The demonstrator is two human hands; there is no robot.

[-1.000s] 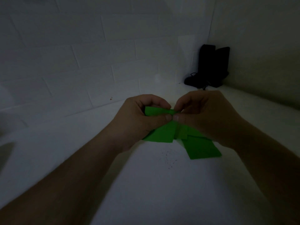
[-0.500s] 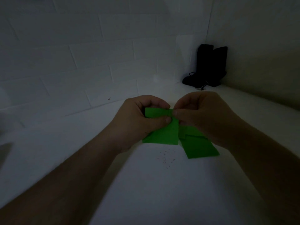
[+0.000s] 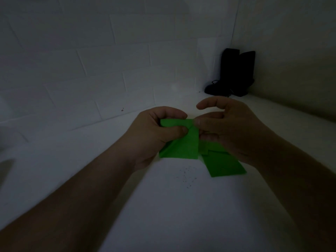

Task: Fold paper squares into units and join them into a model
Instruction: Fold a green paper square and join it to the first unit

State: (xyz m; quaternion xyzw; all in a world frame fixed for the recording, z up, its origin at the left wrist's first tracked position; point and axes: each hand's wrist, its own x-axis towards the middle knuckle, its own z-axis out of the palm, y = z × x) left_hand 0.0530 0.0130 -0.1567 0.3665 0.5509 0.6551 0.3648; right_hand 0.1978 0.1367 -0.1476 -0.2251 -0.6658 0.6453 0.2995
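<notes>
Paper, green, folded, held above the white table toward its far right corner, more folded pieces just beside it under the right hand. Left hand pinches the top flap, thumb over fingers. Right hand thumb presses the paper's right edge, index finger lifted, open. Risk: crease shifts or the flap slips if the pinch loosens. Dim light hides the fold lines; dark object in the corner can't be identified; specks unclear.
</notes>
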